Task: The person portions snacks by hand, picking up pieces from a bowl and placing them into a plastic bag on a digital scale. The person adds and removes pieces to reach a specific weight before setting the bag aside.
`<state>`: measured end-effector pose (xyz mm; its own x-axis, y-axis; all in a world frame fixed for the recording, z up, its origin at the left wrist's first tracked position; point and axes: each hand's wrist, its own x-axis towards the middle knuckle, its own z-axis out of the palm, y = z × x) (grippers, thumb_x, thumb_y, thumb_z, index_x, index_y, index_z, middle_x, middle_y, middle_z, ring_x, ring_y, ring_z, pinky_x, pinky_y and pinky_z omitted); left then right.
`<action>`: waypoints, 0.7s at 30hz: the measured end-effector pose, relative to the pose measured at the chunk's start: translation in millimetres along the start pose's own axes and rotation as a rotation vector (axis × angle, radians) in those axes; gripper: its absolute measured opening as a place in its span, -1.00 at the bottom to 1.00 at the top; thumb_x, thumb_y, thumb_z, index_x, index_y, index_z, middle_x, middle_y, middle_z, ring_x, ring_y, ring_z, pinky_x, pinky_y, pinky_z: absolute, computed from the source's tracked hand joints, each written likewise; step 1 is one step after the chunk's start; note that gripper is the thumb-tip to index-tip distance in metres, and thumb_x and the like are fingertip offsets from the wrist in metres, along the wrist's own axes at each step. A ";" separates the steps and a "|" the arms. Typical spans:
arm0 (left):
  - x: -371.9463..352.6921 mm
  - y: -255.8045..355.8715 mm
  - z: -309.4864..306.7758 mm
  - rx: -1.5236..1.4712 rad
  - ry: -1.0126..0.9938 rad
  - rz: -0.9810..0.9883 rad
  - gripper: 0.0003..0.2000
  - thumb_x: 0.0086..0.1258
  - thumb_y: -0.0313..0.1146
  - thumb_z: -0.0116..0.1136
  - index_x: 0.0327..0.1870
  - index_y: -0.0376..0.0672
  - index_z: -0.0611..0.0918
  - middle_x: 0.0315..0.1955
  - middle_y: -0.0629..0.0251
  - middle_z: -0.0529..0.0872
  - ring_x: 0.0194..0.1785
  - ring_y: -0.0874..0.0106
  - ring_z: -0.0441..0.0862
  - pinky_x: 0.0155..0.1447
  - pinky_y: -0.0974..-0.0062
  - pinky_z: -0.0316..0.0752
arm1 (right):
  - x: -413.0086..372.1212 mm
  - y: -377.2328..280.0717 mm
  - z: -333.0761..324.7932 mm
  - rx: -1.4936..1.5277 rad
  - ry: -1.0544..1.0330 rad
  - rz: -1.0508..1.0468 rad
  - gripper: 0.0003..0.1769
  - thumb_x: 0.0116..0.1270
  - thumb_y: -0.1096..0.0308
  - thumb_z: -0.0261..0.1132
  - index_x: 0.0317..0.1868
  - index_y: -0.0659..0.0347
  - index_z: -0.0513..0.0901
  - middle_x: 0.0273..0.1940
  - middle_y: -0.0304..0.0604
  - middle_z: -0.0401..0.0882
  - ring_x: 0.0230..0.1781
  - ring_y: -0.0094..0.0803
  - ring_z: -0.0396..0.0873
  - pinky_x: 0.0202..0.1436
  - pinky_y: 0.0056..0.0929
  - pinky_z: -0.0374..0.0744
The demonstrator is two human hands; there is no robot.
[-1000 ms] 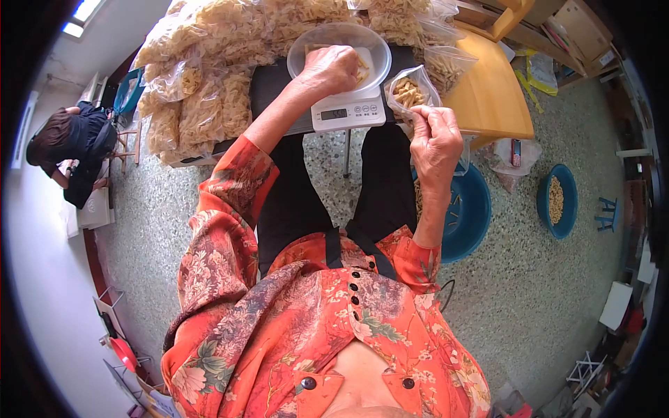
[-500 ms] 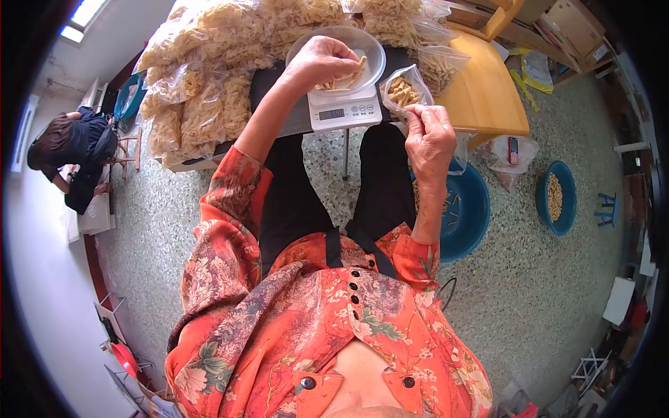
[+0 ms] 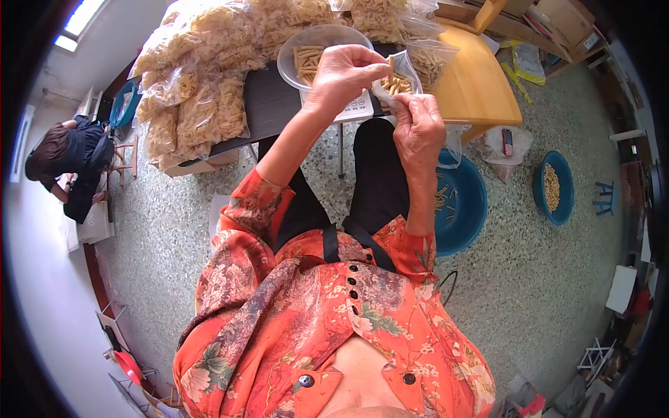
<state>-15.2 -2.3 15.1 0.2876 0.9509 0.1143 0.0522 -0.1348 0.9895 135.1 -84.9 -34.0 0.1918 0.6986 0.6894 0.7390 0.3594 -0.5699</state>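
My left hand [image 3: 346,75] is above the front of the scale, its fingers pinched on a short pale-brown stick [image 3: 391,64] at the mouth of a clear plastic bag [image 3: 411,68]. My right hand [image 3: 420,129] grips that bag by its near edge. Similar sticks [image 3: 398,85] fill part of the bag. Left of it, a clear plastic bowl [image 3: 284,61] holds more sticks [image 3: 308,61] and rests on a white digital scale [image 3: 359,106]. My left hand and wrist hide much of the scale, including its display.
Many filled clear bags [image 3: 209,42] are heaped on the dark table [image 3: 268,104]. A wooden chair [image 3: 481,76] stands at the right. Blue basins [image 3: 463,209] with sticks sit on the floor, near a phone [image 3: 507,141] on a bag. Another person [image 3: 59,160] bends over at far left.
My left hand has moved right from the bowl to the bag's mouth, carrying a stick. My right hand still holds the bag, shifted slightly left and down.
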 end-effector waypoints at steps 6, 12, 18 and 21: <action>16.4 5.0 -21.1 0.119 0.082 0.235 -0.86 0.37 -0.38 0.44 -0.15 -0.22 0.79 -0.39 0.44 0.77 -0.36 0.72 0.61 -0.29 0.71 0.53 | -0.3 4.2 3.2 -0.010 0.047 -0.001 -0.90 0.30 0.46 0.44 -0.18 0.17 0.76 -0.25 -0.10 0.63 -0.28 -0.11 0.70 -0.21 -0.20 0.65; 35.1 -6.4 -86.1 0.753 0.052 0.248 -0.91 0.35 -0.46 0.35 -0.22 -0.27 0.79 -0.32 0.31 0.83 -0.26 0.60 0.72 -0.11 0.52 0.65 | 1.6 4.2 2.9 -0.003 0.093 -0.010 -0.89 0.29 0.49 0.45 -0.18 0.16 0.76 -0.26 -0.14 0.63 -0.30 -0.16 0.68 -0.22 -0.23 0.65; 35.1 -20.4 -80.6 1.158 -0.060 0.148 -0.91 0.14 -0.35 0.31 -0.35 -0.04 0.79 -0.32 0.24 0.78 -0.14 0.15 0.74 -0.01 0.20 0.62 | 3.1 2.2 1.2 -0.014 0.090 -0.030 -0.88 0.28 0.49 0.45 -0.18 0.15 0.76 -0.26 -0.14 0.63 -0.28 -0.16 0.68 -0.21 -0.24 0.65; 37.9 -24.4 -80.7 1.318 -0.086 0.138 -0.94 0.13 -0.40 0.30 -0.39 -0.05 0.76 -0.30 0.23 0.78 -0.11 0.14 0.74 -0.03 0.18 0.62 | 4.3 1.2 -2.5 -0.026 0.076 -0.035 -0.88 0.28 0.50 0.45 -0.18 0.15 0.75 -0.26 -0.14 0.63 -0.27 -0.16 0.68 -0.20 -0.24 0.66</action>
<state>-82.7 59.5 2.4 0.4221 0.8937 0.1522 0.8860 -0.4422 0.1394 138.4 -83.0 -30.6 0.2138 0.6364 0.7411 0.7624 0.3656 -0.5339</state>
